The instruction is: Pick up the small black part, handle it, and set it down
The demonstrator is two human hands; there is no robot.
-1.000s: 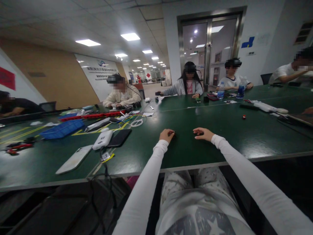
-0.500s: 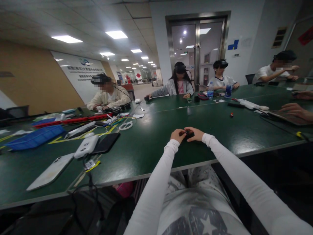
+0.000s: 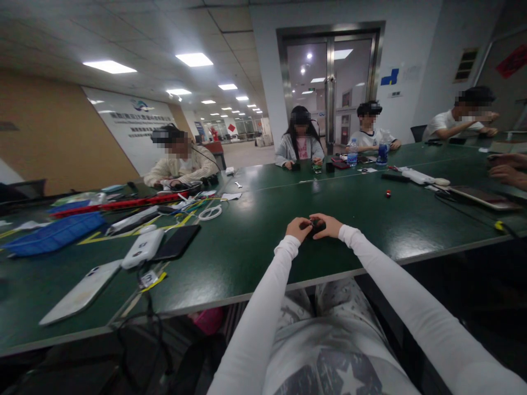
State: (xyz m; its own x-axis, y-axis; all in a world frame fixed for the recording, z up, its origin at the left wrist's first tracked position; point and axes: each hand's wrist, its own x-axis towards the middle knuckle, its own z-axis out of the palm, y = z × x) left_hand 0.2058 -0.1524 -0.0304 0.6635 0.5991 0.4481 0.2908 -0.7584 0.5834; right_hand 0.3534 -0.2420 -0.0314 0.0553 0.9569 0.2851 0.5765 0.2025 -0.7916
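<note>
A small black object (image 3: 318,225) sits between my two hands just above the green tabletop (image 3: 255,252); its exact kind is too small to tell. Around its right side curl the fingers of my right hand (image 3: 330,225), closed on it. My left hand (image 3: 298,228) is pinched at its left edge, thumb and fingertips together. Whether the left fingertips hold a separate tiny part cannot be made out.
On the left lie a white phone (image 3: 82,291), a white power bank (image 3: 143,248), a black phone (image 3: 179,242), a blue tray (image 3: 53,233) and cables. A small red item (image 3: 387,193) and a tablet (image 3: 481,197) lie right. Several people sit around the table.
My hands stay almost in place around the black object, fingers shifting slightly. Across the table a person draws an arm in with a dark item. At right, a co-worker's hand moves off the tablet.
</note>
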